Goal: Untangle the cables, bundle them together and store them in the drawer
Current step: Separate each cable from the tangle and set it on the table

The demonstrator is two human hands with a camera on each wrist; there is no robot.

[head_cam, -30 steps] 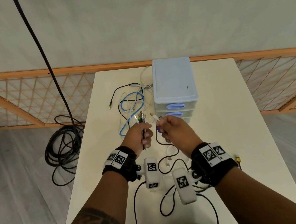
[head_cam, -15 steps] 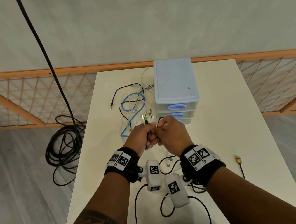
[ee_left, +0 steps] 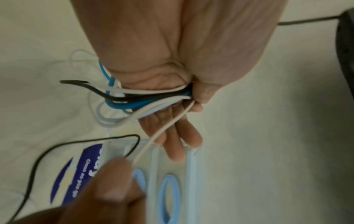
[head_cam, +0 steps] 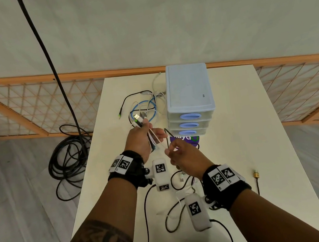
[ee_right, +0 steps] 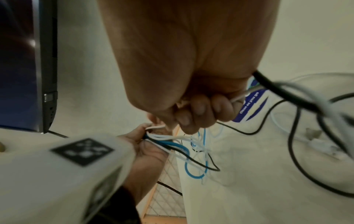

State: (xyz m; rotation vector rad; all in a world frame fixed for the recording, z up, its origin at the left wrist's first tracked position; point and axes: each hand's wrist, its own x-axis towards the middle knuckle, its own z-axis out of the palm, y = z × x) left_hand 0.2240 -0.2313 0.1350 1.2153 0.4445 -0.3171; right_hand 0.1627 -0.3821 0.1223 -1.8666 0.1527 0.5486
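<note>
Head view: drawer unit (head_cam: 188,93) drawers all closed

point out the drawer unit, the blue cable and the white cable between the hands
drawer unit (head_cam: 187,87), head view, on its flat top.
blue cable (head_cam: 153,109), head view, on the loop lying beside the unit.
white cable (ee_left: 164,128), left wrist view, on the span between the hands.

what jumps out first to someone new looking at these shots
The left hand above the table's middle grips a bunch of cables, blue, black and white, their plugs sticking out past it. The right hand pinches one white cable running from that bunch. Behind them stands a pale blue drawer unit.
</note>
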